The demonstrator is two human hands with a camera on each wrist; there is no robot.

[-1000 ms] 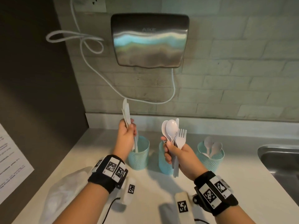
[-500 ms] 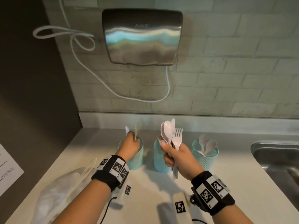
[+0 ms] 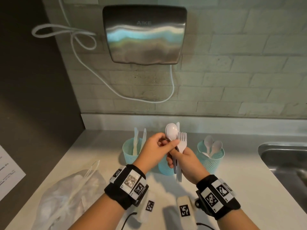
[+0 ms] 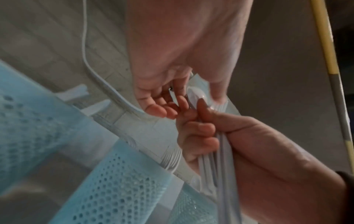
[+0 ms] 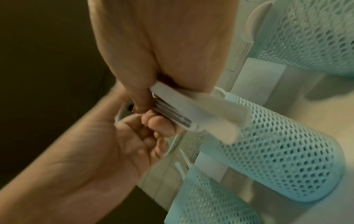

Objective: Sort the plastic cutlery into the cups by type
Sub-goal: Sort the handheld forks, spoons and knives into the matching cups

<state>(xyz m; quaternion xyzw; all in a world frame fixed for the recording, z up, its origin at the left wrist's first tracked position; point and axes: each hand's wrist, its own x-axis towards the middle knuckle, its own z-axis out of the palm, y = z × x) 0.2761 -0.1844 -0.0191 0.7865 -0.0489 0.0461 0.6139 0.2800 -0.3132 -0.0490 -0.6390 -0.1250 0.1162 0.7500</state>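
My right hand (image 3: 173, 157) grips a bundle of white plastic cutlery (image 3: 178, 170) upright over the middle teal mesh cup (image 3: 163, 167). A spoon (image 3: 172, 131), a fork (image 3: 182, 142) and a knife tip (image 3: 178, 125) stick up from it. My left hand (image 3: 167, 143) pinches the spoon just below its bowl, thumb in front. The left cup (image 3: 128, 151) holds two knives (image 3: 136, 141). The right cup (image 3: 211, 161) holds spoons (image 3: 215, 146). In the right wrist view the bundle's handles (image 5: 191, 112) jut from my right fist (image 5: 153, 112) towards the middle cup (image 5: 277, 159).
A crumpled clear plastic bag (image 3: 69, 198) lies on the counter (image 3: 240, 171) at the front left. A steel sink (image 3: 285, 161) is at the right edge. A hand dryer (image 3: 144, 34) with a white cable (image 3: 116, 90) hangs on the tiled wall. Two marker-tagged white devices (image 3: 184, 210) lie near me.
My left hand lowered its knives into the left cup, let them go, then moved right to the bundle and took hold of the spoon. The right hand stayed over the middle cup.
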